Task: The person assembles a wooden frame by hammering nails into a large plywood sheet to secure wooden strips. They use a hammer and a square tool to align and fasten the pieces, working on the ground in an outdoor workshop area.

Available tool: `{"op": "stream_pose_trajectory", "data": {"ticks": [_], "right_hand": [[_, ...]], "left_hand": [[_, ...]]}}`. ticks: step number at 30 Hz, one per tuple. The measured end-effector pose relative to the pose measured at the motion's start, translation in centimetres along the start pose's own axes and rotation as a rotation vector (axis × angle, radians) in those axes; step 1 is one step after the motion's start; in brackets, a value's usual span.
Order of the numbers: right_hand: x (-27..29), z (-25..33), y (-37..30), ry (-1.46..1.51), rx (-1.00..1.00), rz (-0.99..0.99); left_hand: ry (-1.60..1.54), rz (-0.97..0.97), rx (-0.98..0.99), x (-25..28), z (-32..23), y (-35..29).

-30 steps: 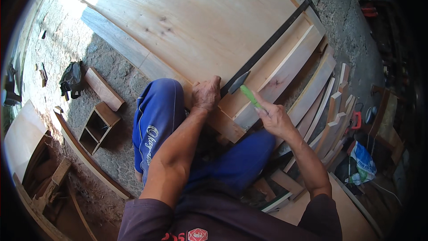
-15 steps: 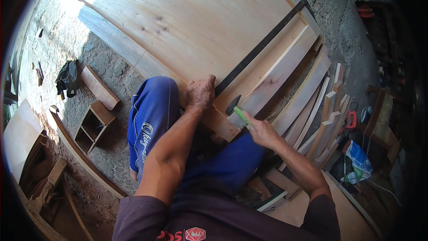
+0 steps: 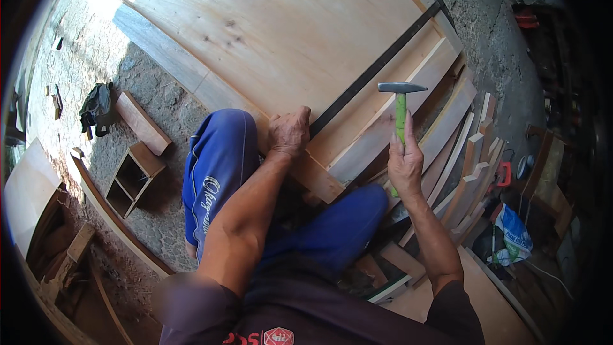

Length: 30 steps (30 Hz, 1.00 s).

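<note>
My right hand (image 3: 405, 163) grips the green handle of a hammer (image 3: 401, 88), its grey metal head raised above the wooden slats. Closed at the near end of a long black metal bar (image 3: 377, 70), my left hand (image 3: 288, 133) rests on the edge of a wooden frame (image 3: 316, 177). Whatever its fingers hold is hidden beneath the hand. The bar lies across a large plywood panel (image 3: 255, 32) set in that frame. Along the panel's right side runs a pale board (image 3: 364, 147), below the hammer.
Several loose wooden slats (image 3: 469, 185) lie at the right, near a blue-and-white plastic bag (image 3: 511, 233). On the rough floor at the left are a small wooden box frame (image 3: 135, 179), a wood block (image 3: 142, 122) and a dark cloth or bag (image 3: 97, 108). A curved strip (image 3: 115, 223) lies beside them.
My right hand has lifted the hammer up and to the right, away from the frame's near corner; the hammer now stands upright in the picture. My left hand keeps its place.
</note>
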State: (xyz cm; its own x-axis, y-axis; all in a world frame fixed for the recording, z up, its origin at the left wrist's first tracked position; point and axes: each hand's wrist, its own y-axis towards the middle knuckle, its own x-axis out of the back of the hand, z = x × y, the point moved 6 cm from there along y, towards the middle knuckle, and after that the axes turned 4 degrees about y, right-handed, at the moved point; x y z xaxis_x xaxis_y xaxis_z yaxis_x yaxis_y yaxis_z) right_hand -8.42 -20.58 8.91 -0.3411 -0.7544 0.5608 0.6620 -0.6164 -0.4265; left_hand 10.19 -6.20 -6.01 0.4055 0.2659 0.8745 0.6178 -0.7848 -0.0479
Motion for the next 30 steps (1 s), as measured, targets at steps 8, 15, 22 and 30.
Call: {"op": "stream_pose_trajectory", "data": {"ticks": [8, 15, 22, 30], "right_hand": [[-1.4, 0.3, -0.8, 0.008, -0.023, 0.064], [-3.1, -2.1, -2.9, -0.076, -0.096, 0.314], [-5.2, -5.6, -4.6, -0.169, -0.064, 0.342], [-6.6, -6.6, -6.2, -0.087, -0.123, 0.399]], "left_hand": [[-0.014, -0.011, -0.020, 0.0, 0.0, 0.3], [-0.008, 0.004, -0.030, -0.8, 0.1, -1.6], [-0.011, 0.018, -0.043, -0.7, -0.6, 0.0], [-0.031, 0.007, -0.048, -0.6, -0.7, -0.3]]}}
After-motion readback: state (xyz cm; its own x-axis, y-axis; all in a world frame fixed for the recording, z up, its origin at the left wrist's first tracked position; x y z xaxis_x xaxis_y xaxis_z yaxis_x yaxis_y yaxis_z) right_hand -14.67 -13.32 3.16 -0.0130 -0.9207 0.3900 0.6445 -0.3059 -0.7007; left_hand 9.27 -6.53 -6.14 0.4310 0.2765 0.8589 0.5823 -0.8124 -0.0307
